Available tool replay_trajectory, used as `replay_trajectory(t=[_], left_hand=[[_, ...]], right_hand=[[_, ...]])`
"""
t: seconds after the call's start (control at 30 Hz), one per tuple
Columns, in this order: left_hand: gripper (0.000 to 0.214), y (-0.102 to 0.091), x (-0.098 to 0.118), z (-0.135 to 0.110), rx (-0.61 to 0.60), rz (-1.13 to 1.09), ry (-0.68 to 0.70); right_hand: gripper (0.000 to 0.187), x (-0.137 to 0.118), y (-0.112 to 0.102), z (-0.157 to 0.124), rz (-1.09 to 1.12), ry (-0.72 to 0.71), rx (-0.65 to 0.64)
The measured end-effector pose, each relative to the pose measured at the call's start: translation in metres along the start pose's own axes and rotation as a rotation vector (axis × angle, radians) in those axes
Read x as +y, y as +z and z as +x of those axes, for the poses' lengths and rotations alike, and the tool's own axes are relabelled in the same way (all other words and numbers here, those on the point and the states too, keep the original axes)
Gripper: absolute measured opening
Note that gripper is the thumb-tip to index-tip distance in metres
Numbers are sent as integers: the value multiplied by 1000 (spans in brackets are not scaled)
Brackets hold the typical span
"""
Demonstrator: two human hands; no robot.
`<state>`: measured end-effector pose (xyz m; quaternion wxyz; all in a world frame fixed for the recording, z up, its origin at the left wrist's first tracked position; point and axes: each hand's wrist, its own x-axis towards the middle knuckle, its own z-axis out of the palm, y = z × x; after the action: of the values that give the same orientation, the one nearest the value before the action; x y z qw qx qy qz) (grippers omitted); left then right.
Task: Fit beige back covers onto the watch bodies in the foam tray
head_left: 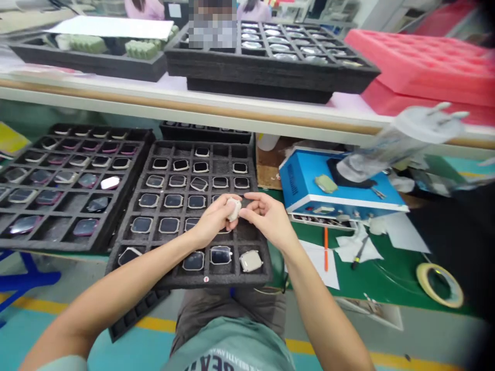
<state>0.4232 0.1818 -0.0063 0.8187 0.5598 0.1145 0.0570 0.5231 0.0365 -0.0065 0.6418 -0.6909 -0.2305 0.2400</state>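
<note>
Gripping a pale watch case (pixel 234 209), the left hand (pixel 216 216) is closing its thumb and fingers around it, above the right side of the middle foam tray (pixel 232 280). The right hand (pixel 270 214) is keeping its fingers half curled, thumb and forefinger apart at the case's right edge; whether they are pressing on it is hard to tell.

Below, the black middle tray is holding framed, dark-screened watches (pixel 169 225) in square compartments, some sitting askew. Its far row is carrying one watch, while its near right corner is holding a pale-backed watch (pixel 250 261).

To the left, another black foam tray (pixel 56 226) is holding more watches, several with purple edges. To the right, a blue equipment box (pixel 296 180) is supporting a clear plastic cylinder (pixel 371 147) and a greenish block (pixel 325 183). An orange stick (pixel 326 250) and a tape roll (pixel 422 281) are lying on the green mat side.

On the shelf above, a black compartment tray (pixel 251 64) is holding shiny pieces, a shallower tray (pixel 88 64) is holding green blocks (pixel 141 49) beneath a white sheet (pixel 112 26), and pink foam trays (pixel 417 67) are sitting stacked.
</note>
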Motion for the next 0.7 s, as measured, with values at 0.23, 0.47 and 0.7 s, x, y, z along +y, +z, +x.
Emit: replay_trajectory(t=[0.23, 0.47, 0.7], left_hand=[[41, 2, 8, 3, 54, -30, -12], [38, 3, 2, 4, 90, -9, -20], [38, 2, 2, 7, 135, 81, 7]], right_hand=[[51, 43, -71, -89, 180, -217, 1141], [27, 59, -102, -100, 604, 136, 375], [11, 9, -71, -51, 515, -269, 256]])
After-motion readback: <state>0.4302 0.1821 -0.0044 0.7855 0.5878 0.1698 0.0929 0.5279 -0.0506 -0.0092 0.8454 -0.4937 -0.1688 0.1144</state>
